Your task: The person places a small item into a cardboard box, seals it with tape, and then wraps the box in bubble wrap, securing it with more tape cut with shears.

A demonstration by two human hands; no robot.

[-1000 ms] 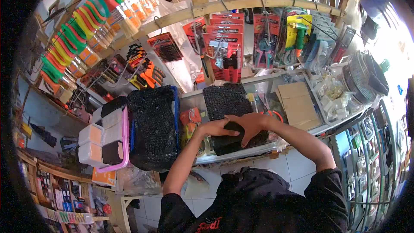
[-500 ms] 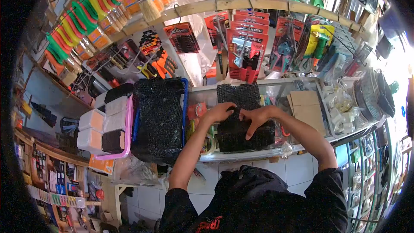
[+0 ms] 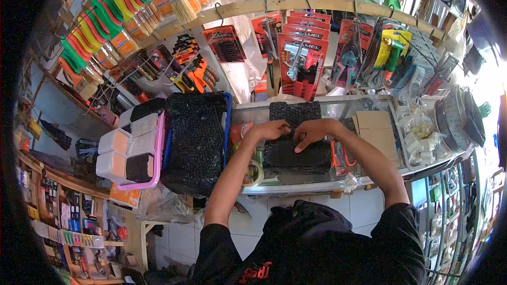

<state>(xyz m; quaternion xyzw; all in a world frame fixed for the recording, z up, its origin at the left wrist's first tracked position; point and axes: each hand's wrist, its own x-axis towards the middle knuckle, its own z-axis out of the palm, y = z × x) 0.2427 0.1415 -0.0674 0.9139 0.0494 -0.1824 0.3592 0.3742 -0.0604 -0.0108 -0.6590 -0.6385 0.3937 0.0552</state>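
Observation:
A textured black sheet (image 3: 294,110) lies on the glass counter in front of the person, with a black block-like piece (image 3: 298,157) at its near end. My left hand (image 3: 273,129) is at the left side of the black material, its fingers curled and pressed on something dark that I cannot make out. From the right, my right hand (image 3: 311,133) reaches over the black piece, fingers bent down onto its far edge and thumb stretched over its top. Whatever is under the fingertips is hidden.
A large black bubble-wrapped bundle (image 3: 195,142) in a blue tray stands left, beside a pink tray (image 3: 158,150) with wrapped blocks. A tape roll (image 3: 254,173) lies near the front edge. Cardboard (image 3: 377,136) lies right. Packaged tools (image 3: 302,66) hang above.
The near part of the black material has drawn back from the front edge and looks shorter and more compact. Both hands have moved slightly away from the body, and the right fingers are more bent.

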